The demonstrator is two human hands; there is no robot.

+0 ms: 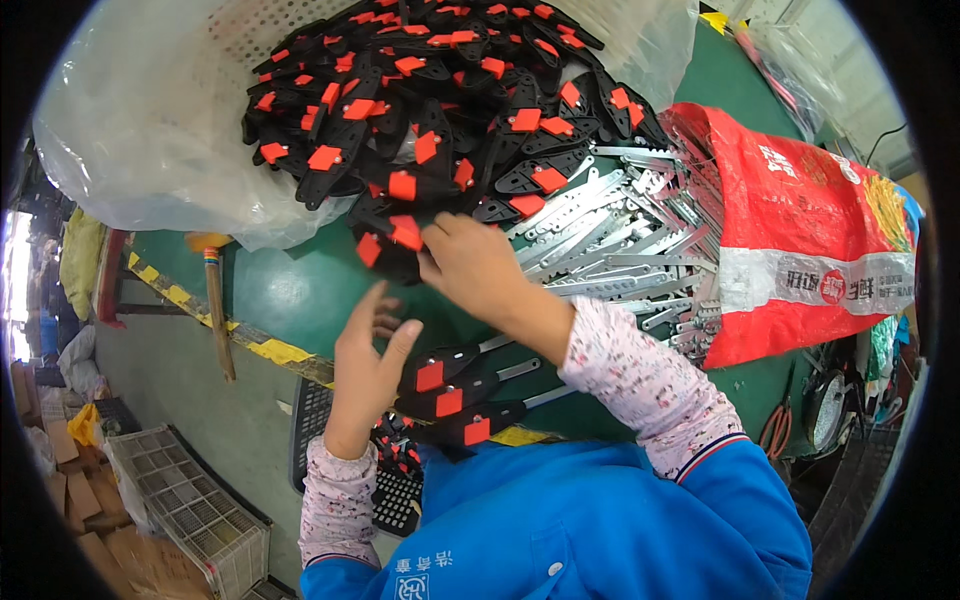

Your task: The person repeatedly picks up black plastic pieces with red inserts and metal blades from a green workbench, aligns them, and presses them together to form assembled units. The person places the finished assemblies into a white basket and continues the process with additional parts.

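Note:
A large heap of black plastic parts with red tabs (425, 148) lies at the back of the green table (290, 290). At the heap's near edge my right hand (480, 268) is closed, thumb and fingers pinching a black plastic part with a red tab (405, 232); its lower side is partly hidden. My left hand (368, 362) is nearer to me, slightly blurred, fingers apart and nothing in it. Just right of it, several black parts with metal strips fitted (450, 403) lie side by side near the table's front edge.
Loose perforated metal strips (610, 240) spill from a red printed sack (810, 235) on the right. Clear plastic sheeting (150, 130) surrounds the heap. A wooden-handled brush (214, 300) rests at the left edge. Red-handled pliers (777, 430) lie at right; a black crate (395, 495) sits below.

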